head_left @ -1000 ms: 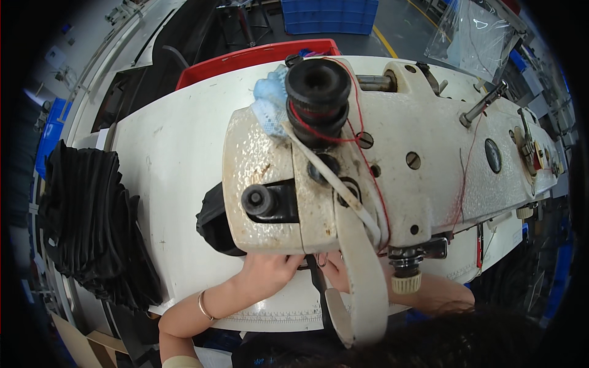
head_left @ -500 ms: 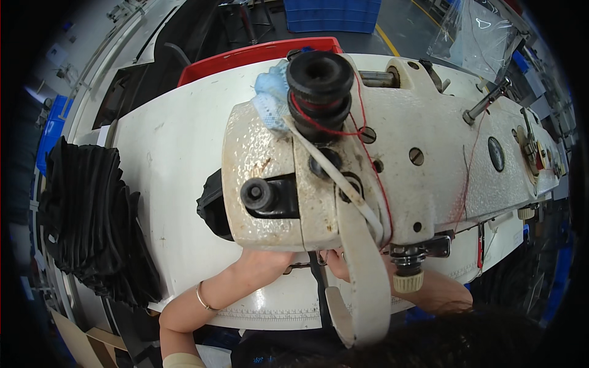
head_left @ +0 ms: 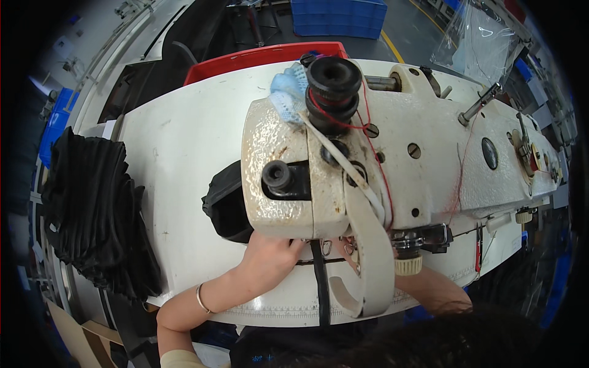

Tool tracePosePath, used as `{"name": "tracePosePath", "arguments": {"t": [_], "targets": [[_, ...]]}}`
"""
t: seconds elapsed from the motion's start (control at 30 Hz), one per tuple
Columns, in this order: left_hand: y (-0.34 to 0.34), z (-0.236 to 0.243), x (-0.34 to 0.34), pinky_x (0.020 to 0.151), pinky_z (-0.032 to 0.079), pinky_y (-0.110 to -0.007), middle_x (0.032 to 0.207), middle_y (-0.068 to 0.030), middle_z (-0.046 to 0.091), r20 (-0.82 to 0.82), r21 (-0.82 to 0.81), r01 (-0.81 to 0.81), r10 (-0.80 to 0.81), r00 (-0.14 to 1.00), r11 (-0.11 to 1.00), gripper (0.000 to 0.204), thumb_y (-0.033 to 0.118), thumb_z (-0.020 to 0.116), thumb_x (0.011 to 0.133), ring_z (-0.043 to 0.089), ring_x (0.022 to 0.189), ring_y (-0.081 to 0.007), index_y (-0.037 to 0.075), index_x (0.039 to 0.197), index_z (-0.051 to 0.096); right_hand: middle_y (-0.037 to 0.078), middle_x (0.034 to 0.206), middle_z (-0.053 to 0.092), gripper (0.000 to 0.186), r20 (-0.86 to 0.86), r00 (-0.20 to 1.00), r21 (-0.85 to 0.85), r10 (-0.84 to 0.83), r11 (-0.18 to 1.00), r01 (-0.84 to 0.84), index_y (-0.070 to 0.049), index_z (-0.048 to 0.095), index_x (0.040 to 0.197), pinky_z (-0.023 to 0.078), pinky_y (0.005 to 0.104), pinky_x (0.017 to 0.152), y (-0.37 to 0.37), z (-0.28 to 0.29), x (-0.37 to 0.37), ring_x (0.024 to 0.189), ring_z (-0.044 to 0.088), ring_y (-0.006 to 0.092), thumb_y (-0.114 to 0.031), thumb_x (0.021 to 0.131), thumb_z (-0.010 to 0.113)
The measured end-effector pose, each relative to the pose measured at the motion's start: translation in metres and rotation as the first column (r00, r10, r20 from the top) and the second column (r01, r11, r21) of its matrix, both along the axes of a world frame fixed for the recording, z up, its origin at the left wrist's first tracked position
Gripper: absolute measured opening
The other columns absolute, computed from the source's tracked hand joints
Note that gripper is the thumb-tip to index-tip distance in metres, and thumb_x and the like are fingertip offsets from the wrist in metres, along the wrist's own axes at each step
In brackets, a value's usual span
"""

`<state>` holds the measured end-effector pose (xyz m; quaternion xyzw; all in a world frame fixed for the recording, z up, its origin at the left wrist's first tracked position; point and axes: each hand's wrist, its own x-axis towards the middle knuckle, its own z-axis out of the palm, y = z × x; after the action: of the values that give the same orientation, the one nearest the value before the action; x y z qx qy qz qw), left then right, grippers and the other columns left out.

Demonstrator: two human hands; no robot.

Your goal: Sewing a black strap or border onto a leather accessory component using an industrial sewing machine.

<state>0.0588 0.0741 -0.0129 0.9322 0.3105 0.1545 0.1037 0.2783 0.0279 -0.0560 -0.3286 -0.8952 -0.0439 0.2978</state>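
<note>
A: Black narrow strap [head_left: 320, 288] runs down the white worktable [head_left: 178, 159] from under the cream, worn sewing machine head [head_left: 343, 165]; left hand [head_left: 268, 257], fingers flat, presses just beside the strap.

B: Right hand [head_left: 351, 250] mostly hidden behind the machine; grip cannot be told; black fabric bundle [head_left: 228, 203] sits beside the left hand; black pleated pile [head_left: 92, 208] well apart at table's left edge.

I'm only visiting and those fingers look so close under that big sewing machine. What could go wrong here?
Two risks stand out. The left hand presses by the narrow black strap right under the head of the cream metal sewing machine, so fingers could get caught near the needle, which is hidden. The right hand is mostly hidden behind the machine's cream curved guard, so it may be hard to watch.
</note>
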Motion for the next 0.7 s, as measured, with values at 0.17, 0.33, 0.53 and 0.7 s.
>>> {"name": "tracePosePath", "arguments": {"t": [0.17, 0.33, 0.53, 0.7], "targets": [[-0.038, 0.021, -0.001, 0.092, 0.042, -0.045, 0.08, -0.0087, 0.049, -0.158, 0.351, -0.064, 0.126, 0.979, 0.934, 0.023, 0.007, 0.058, 0.068, 0.051, 0.081, -0.0233, -0.003, 0.088, 0.059, 0.006, 0.075, 0.051, 0.019, 0.179, 0.979, 0.013, -0.093, 0.996, 0.092, -0.003, 0.065, 0.072, 0.05, 0.0308, 0.049, 0.011, 0.009, -0.002, 0.075, 0.059, 0.0172, -0.013, 0.055, 0.062], [-0.03, 0.029, -0.014, 0.084, 0.044, -0.04, 0.076, -0.0081, 0.048, -0.102, 0.344, -0.125, 0.17, 0.98, 0.931, 0.016, 0.004, 0.06, 0.069, 0.051, 0.076, -0.0219, -0.001, 0.085, 0.057, 0.009, 0.088, 0.06, 0.026, 0.343, 0.922, 0.153, 0.178, 0.958, -0.241, 0.001, 0.066, 0.083, 0.049, 0.0272, 0.06, 0.009, 0.036, 0.004, 0.074, 0.056, 0.0165, -0.011, 0.061, 0.061], [-0.003, 0.039, -0.001, 0.061, 0.037, -0.032, 0.073, -0.0057, 0.048, 0.087, 0.066, 0.011, -0.017, 0.996, 0.998, 0.018, 0.01, 0.071, 0.068, 0.049, 0.07, -0.0218, 0.002, 0.078, 0.059, 0.006, 0.091, 0.059, 0.029, 0.344, 0.932, 0.127, 0.112, 0.978, -0.165, 0.001, 0.064, 0.092, 0.049, 0.0259, 0.067, 0.005, 0.03, -0.018, 0.085, 0.057, 0.0151, -0.012, 0.067, 0.06], [-0.017, 0.037, 0.006, 0.068, 0.042, -0.032, 0.085, -0.008, 0.052, -0.104, 0.276, 0.127, -0.101, 0.989, 0.953, 0.023, 0.007, 0.059, 0.061, 0.052, 0.079, -0.0207, -0.004, 0.082, 0.06, 0.006, 0.093, 0.059, 0.027, 0.034, 0.997, 0.08, 0.067, 0.994, -0.07, -0.002, 0.065, 0.091, 0.049, 0.0317, 0.077, -0.002, 0.018, -0.011, 0.088, 0.057, 0.0192, -0.013, 0.066, 0.061]]}}
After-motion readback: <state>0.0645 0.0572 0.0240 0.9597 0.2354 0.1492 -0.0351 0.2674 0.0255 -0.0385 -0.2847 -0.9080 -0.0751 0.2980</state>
